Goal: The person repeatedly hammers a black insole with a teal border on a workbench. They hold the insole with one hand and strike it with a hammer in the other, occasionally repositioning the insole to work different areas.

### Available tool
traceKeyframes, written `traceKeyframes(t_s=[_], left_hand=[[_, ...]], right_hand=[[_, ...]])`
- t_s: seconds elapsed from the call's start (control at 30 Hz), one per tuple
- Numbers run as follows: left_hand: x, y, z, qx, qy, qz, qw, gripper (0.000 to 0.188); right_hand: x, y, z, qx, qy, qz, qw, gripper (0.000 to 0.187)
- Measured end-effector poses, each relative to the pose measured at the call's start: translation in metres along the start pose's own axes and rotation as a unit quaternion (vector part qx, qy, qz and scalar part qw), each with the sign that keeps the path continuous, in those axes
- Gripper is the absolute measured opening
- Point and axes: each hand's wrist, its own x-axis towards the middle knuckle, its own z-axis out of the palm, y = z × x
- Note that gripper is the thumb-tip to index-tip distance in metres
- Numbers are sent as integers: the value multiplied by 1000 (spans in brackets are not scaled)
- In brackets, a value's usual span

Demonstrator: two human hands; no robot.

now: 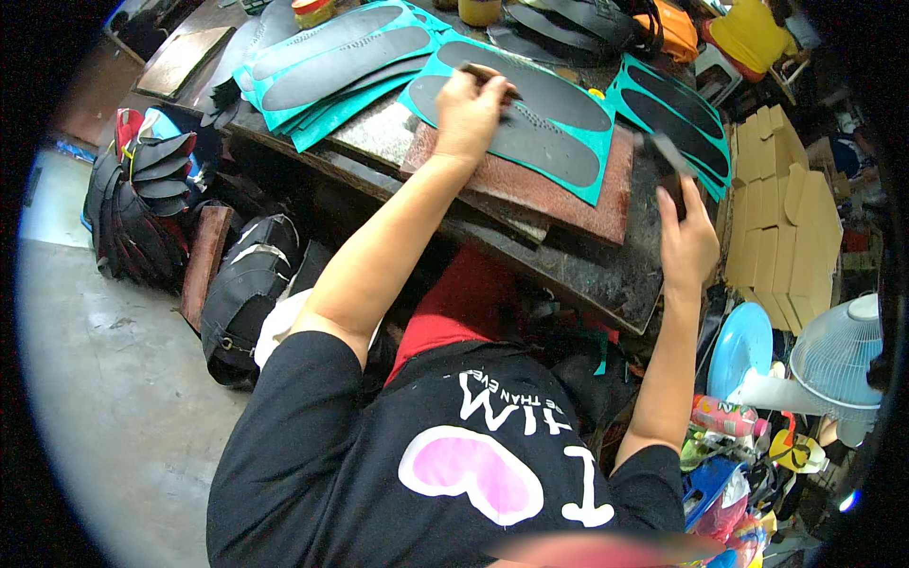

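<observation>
In front of me lies a teal sheet (595,186) bearing two dark grey sole-shaped pieces (544,150). Rows of small marks show near the middle of the soles. Beneath the sheet is a reddish-brown board (615,204). My left hand (469,115) is closed over the sheet on a short, dark, rod-like tool (502,83); its lower end is hard to make out. Right of the board, my right hand (689,241) is raised, closed round a dark tool (670,161) blurred by motion, whose exact kind I cannot tell.
More teal sheets with soles (350,62) are stacked on the left of the workbench (597,275), others (668,114) on its right. Jars (480,11) stand at the back. Cardboard boxes (781,208) and a fan (838,350) are at right, a black bag (251,298) at left.
</observation>
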Motion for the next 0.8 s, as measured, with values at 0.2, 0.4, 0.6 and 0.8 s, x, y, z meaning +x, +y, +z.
traceKeyframes(t_s=[0.2,0.4,0.6,0.8], left_hand=[[49,3,-88,149,30,-50,987,20],[44,21,-103,51,11,70,996,12],[76,52,-211,260,257,164,916,21],[58,55,-212,348,299,212,863,12]], right_hand=[[-29,43,-9,-123,-107,55,985,44],[-37,46,3,-113,-130,17,985,44],[-38,52,7,-79,-118,4,990,45],[-24,51,-2,-71,-176,29,981,40]])
